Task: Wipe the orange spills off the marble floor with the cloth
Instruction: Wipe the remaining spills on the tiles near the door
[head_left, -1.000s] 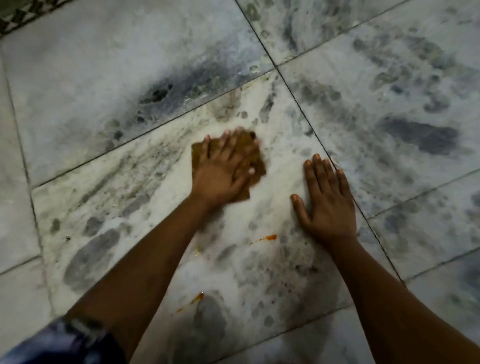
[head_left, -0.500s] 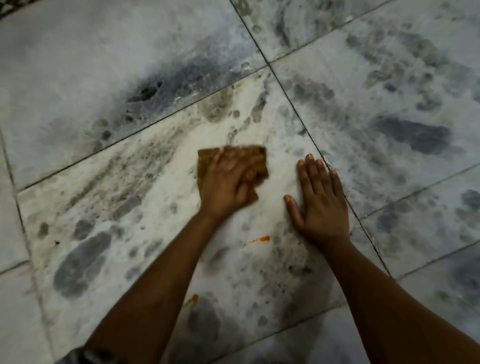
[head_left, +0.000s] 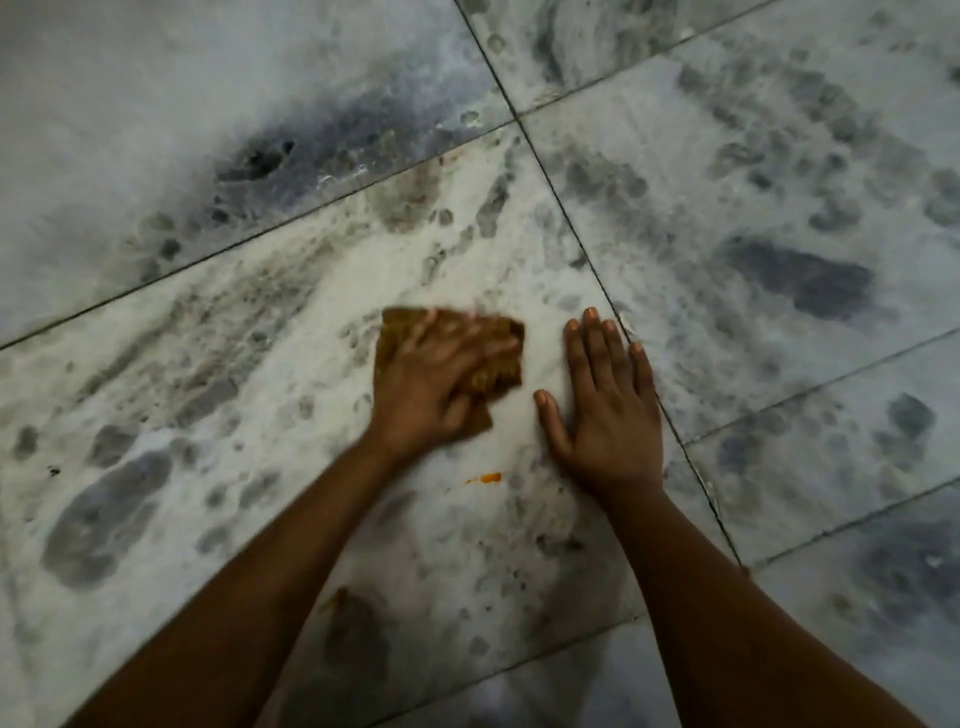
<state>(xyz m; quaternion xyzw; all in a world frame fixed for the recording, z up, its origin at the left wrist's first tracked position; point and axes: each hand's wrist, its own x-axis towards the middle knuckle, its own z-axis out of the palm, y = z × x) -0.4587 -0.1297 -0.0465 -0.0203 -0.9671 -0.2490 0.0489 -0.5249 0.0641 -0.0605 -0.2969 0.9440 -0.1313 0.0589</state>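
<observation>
A folded brown cloth (head_left: 501, 358) lies on the white, grey-veined marble floor (head_left: 291, 322) in the middle of the view. My left hand (head_left: 431, 384) presses flat on it with fingers spread, blurred by motion. My right hand (head_left: 608, 410) rests palm down on the bare floor just right of the cloth, fingers straight. A small orange spill (head_left: 485, 477) sits on the floor between my two wrists, below the cloth. A second orange smear (head_left: 332, 600) peeks out beside my left forearm, mostly hidden.
Dark joint lines (head_left: 597, 270) cross the floor between the big slabs. Dark grey blotches (head_left: 795, 275) in the stone lie to the right and at the lower left. Nothing else stands on the floor around my hands.
My left hand and the cloth have slid toward me and slightly left, closer to the small orange spill. My right hand stays planted in the same spot.
</observation>
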